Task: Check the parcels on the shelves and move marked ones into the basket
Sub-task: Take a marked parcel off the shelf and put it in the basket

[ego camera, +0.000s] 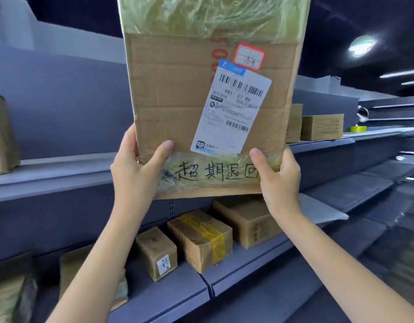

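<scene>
A: Centre of frame: large parcel (201, 96), held upright and clear of the shelves. Gripped at both lower corners.

B: Left hand (136, 169)?

A: Curled round the lower left corner, thumb pressed flat on the front face. Right hand (278, 176) likewise at the lower right corner, thumb on the taped strip.

B: Markings on the front?

A: White label (231, 113) with barcodes, right of centre. Red-bordered sticker (249, 56) just above it, touching its top edge. Black handwriting (218, 172) on the tape along the bottom, between the two thumbs.

B: Background?

A: Lower centre: three boxes on the lower shelf (248, 276), the middle box (201, 238) banded with yellow tape. Right of the parcel: small box (322, 127) on the upper shelf (61, 173); green tape roll (358, 128) beside it.
</scene>
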Available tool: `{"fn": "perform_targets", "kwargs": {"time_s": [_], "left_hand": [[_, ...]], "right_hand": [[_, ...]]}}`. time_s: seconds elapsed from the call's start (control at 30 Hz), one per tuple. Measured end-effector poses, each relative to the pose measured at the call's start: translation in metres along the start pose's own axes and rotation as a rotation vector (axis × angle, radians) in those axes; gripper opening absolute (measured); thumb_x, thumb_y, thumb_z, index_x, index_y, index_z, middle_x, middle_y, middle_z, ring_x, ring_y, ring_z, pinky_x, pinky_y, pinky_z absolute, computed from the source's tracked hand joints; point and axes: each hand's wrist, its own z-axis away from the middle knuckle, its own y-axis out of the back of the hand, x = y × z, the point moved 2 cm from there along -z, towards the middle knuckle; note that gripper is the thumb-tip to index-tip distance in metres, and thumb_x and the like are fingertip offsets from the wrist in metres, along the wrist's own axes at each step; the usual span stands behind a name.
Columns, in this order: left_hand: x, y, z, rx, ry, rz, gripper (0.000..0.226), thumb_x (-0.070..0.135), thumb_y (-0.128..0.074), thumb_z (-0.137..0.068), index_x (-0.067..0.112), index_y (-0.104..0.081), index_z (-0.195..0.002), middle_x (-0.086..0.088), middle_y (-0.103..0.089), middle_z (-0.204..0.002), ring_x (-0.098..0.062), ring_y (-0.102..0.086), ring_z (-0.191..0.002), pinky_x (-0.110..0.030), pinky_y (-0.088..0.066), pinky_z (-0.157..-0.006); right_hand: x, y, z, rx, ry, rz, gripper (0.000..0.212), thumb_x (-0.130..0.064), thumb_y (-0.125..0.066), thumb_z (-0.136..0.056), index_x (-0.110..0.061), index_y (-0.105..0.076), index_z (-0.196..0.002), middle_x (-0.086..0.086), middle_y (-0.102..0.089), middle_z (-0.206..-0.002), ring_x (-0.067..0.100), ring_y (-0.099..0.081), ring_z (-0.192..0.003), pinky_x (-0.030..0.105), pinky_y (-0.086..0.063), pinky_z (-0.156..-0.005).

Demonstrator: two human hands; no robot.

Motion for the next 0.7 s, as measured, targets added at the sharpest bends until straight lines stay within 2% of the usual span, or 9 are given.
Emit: {"fn": "perform_targets", "kwargs": {"time_s": [0.1,0.27,0.43,0.57,0.7], "left_hand": [[0.016,-0.039,0.025,-0.013,0.031,0.0,0.046,0.026,-0.067,-0.082,0.021,-0.052,-0.126,0.008,-0.065,-0.113,-0.008,-0.062,-0.103,-0.036,-0.049,-0.094],[0.035,-0.109,0.083,0.012,0.103,-0.038,0.039,0.025,-0.067,-0.082,0.024,-0.057,-0.119,0.017,-0.067,-0.103,0.0,-0.063,-0.094,-0.025,-0.05,-0.087],[0.031,-0.169,0.156,0.074,0.239,-0.015,0.033,0.02,-0.067,-0.082,0.021,-0.06,-0.114,0.01,-0.068,-0.1,-0.009,-0.064,-0.093,-0.033,-0.052,-0.086],[0.018,-0.187,0.204,0.088,0.358,-0.051,0.03,0.017,-0.067,-0.082,0.022,-0.061,-0.111,0.009,-0.069,-0.099,-0.009,-0.065,-0.092,-0.032,-0.052,-0.086],[-0.005,-0.183,0.248,0.086,0.487,-0.131,0.032,0.022,-0.069,-0.079,0.023,-0.062,-0.11,0.012,-0.069,-0.097,-0.009,-0.065,-0.092,-0.035,-0.052,-0.087]], "right_hand": [[0.006,0.046,-0.009,0.011,-0.02,0.004,0.018,-0.029,-0.064,-0.084,-0.028,-0.058,-0.1,-0.02,-0.064,-0.092,-0.011,-0.059,-0.088,0.005,-0.044,-0.076],[0.031,0.131,-0.018,-0.035,-0.069,0.028,0.01,-0.031,-0.063,-0.084,-0.032,-0.06,-0.093,-0.018,-0.067,-0.088,-0.004,-0.062,-0.089,0.017,-0.047,-0.082],[0.068,0.206,-0.012,-0.14,-0.143,0.033,0.007,-0.03,-0.062,-0.085,-0.026,-0.061,-0.091,-0.016,-0.066,-0.082,-0.009,-0.059,-0.077,0.006,-0.044,-0.072],[0.103,0.237,0.012,-0.214,-0.28,0.039,0.01,-0.031,-0.06,-0.087,-0.025,-0.063,-0.094,-0.017,-0.067,-0.085,-0.009,-0.059,-0.079,0.008,-0.045,-0.073],[0.136,0.247,0.053,-0.254,-0.403,0.096,0.011,-0.032,-0.06,-0.086,-0.024,-0.065,-0.092,-0.019,-0.064,-0.078,-0.01,-0.058,-0.071,0.014,-0.045,-0.071]]}}
